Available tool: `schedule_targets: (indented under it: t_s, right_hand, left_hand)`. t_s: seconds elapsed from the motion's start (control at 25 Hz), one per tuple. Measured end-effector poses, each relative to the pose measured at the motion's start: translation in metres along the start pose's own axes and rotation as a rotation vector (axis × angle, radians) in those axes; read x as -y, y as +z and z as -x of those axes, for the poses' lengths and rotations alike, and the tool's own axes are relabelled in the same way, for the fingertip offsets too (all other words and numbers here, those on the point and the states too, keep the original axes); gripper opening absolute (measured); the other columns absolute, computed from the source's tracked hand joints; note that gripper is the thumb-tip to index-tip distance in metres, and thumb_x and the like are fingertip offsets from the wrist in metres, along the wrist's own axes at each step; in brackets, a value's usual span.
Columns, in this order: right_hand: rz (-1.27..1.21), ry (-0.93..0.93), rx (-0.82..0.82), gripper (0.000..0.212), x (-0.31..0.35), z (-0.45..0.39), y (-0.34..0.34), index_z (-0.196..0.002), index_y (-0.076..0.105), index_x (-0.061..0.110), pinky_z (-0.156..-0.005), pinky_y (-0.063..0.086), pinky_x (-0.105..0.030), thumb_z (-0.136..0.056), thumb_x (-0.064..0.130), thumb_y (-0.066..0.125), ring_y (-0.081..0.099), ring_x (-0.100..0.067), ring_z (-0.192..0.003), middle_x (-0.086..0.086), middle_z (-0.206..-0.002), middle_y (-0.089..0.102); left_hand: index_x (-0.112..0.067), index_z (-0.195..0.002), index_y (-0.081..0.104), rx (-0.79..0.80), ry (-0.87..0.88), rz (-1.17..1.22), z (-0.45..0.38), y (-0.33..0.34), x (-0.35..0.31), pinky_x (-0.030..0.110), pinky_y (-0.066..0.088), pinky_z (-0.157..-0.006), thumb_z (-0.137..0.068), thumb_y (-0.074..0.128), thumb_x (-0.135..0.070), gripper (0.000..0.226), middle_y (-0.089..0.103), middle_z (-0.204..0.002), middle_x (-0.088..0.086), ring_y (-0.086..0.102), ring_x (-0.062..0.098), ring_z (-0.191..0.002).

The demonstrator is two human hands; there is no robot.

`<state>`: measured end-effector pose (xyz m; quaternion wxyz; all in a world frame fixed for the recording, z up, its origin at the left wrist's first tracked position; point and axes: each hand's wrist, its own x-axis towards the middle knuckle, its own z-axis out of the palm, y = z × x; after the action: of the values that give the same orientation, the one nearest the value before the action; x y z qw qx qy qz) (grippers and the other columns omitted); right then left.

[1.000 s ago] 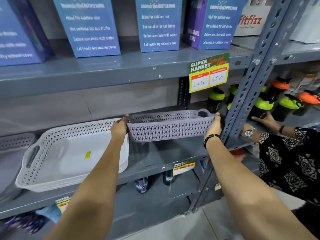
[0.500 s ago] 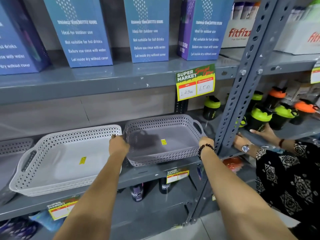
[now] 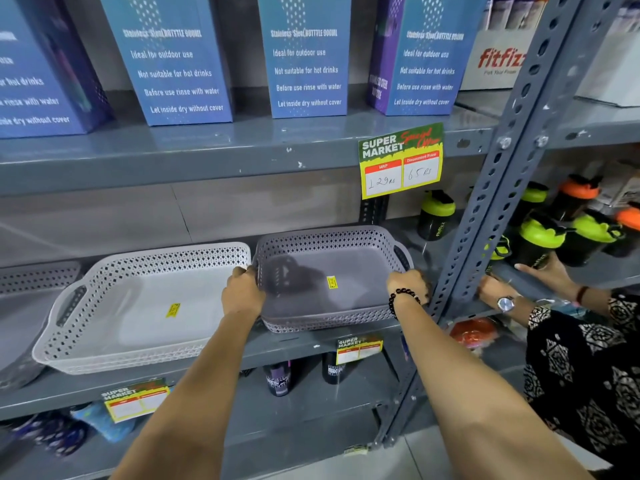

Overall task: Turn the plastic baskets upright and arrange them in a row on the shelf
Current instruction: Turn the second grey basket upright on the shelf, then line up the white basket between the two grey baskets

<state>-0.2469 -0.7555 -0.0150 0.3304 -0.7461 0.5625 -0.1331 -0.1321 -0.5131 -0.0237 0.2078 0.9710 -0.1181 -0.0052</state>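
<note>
Grey basket (image 3: 332,278): upright on shelf (image 3: 304,344), front edge overhanging; left hand (image 3: 242,294) grips its 9 o'clock rim, right hand (image 3: 408,284) its 3 o'clock rim. White basket (image 3: 138,306) just beside at 9 o'clock; upright post (image 3: 485,216) close at 3 o'clock.

My left hand (image 3: 242,292) and right hand (image 3: 408,284) grip a grey-lilac basket (image 3: 325,320) with diamond-perforated walls and a small yellow sticker on its floor. Beside it sits a white basket (image 3: 114,344) with the same diamond perforation and a yellow sticker. The shelf (image 3: 207,150) is plain grey. My right wrist carries a black bead bracelet (image 3: 398,297). The boxes (image 3: 304,57) above are blue with white lettering. The price tag (image 3: 401,161) is yellow, green and red with white fields. The shaker bottles (image 3: 540,237) are black with lime-green or orange lids. A neighbouring sleeve (image 3: 585,368) is black with a white ornamental print.
</note>
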Motion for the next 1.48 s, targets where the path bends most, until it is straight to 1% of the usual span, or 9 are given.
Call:
schedule_targets:
  t_s: [0.16,0.28,0.48,0.64,0.88,1.04,1.2,1.36,1.48]
  right_hand:
    - [0.123,-0.168,-0.003,0.054,0.009,0.002,0.007,-0.135,0.040,-0.003,-0.119,0.011,-0.051,-0.087,0.018,0.050,0.024,-0.034,-0.142,-0.023,-0.147,0.038]
    - [0.121,-0.322,0.055,0.052,0.024,0.013,0.011,-0.135,0.040,-0.004,-0.119,0.021,-0.046,-0.087,0.013,0.050,0.026,-0.035,-0.140,-0.024,-0.145,0.040]
    - [0.035,-0.465,0.248,0.051,0.056,0.036,0.038,-0.140,0.035,0.001,-0.101,0.045,-0.041,-0.091,0.010,0.044,0.047,-0.036,-0.125,-0.023,-0.138,0.048]
    - [0.042,-0.593,0.439,0.047,0.088,0.074,0.069,-0.142,0.036,0.007,-0.095,0.048,-0.038,-0.095,0.014,0.039,0.054,-0.035,-0.119,-0.020,-0.139,0.050]
    - [0.119,-0.661,0.643,0.064,0.122,0.125,0.114,-0.149,0.022,0.013,-0.109,0.038,-0.036,-0.093,0.024,0.050,0.041,-0.030,-0.133,-0.013,-0.151,0.036]
    - [0.261,-0.697,0.543,0.072,0.128,0.143,0.140,-0.150,0.011,0.012,-0.096,0.051,-0.044,-0.089,0.018,0.050,0.057,-0.036,-0.114,-0.024,-0.138,0.049]
    - [0.412,-0.742,0.387,0.066,0.127,0.156,0.150,-0.149,0.013,0.006,-0.087,0.056,-0.039,-0.091,0.006,0.045,0.062,-0.036,-0.106,-0.026,-0.121,0.062]
    - [0.465,-0.776,0.281,0.058,0.123,0.160,0.156,-0.147,0.024,0.003,-0.090,0.055,-0.040,-0.092,-0.001,0.041,0.060,-0.035,-0.110,-0.024,-0.125,0.061]
    - [0.483,-0.765,0.208,0.049,0.120,0.161,0.159,-0.142,0.034,0.005,-0.087,0.054,-0.039,-0.094,-0.003,0.039,0.061,-0.033,-0.109,-0.021,-0.123,0.062]
  left_hand:
    - [-0.010,-0.128,0.054,-0.009,0.007,0.024,-0.001,-0.001,0.002,0.046,0.053,-0.089,-0.088,0.055,-0.009,0.040,0.054,-0.123,0.017,0.058,0.036,-0.108]
    - [-0.007,-0.132,0.052,-0.040,0.012,0.054,0.000,-0.005,0.001,0.047,0.049,-0.094,-0.093,0.052,-0.017,0.040,0.052,-0.131,0.019,0.054,0.038,-0.116]
    - [-0.004,-0.139,0.046,-0.125,-0.045,0.070,-0.004,-0.024,0.024,0.045,0.041,-0.105,-0.097,0.046,-0.024,0.046,0.044,-0.145,0.017,0.045,0.036,-0.130]
    - [-0.003,-0.138,0.047,-0.209,-0.142,0.018,-0.007,-0.055,0.078,0.046,0.041,-0.104,-0.098,0.046,-0.024,0.046,0.049,-0.142,0.019,0.046,0.037,-0.128]
    - [0.004,-0.129,0.049,-0.283,-0.302,-0.033,-0.021,-0.114,0.179,0.050,0.040,-0.103,-0.097,0.044,-0.024,0.043,0.051,-0.135,0.027,0.047,0.043,-0.125]
    - [0.002,-0.134,0.044,-0.209,-0.325,-0.049,-0.037,-0.130,0.230,0.050,0.039,-0.105,-0.096,0.044,-0.022,0.045,0.049,-0.137,0.026,0.044,0.041,-0.127]
    - [-0.005,-0.145,0.030,-0.060,-0.301,-0.054,-0.047,-0.127,0.254,0.050,0.041,-0.106,-0.098,0.038,-0.018,0.050,0.036,-0.150,0.018,0.044,0.039,-0.131]
    - [0.001,-0.127,0.049,-0.035,-0.271,-0.104,-0.045,-0.117,0.265,0.050,0.050,-0.093,-0.094,0.037,0.003,0.036,0.047,-0.142,0.018,0.051,0.039,-0.123]
    - [0.000,-0.127,0.051,-0.082,-0.239,-0.102,-0.044,-0.114,0.272,0.049,0.052,-0.091,-0.089,0.036,0.011,0.042,0.053,-0.136,0.020,0.056,0.041,-0.116]
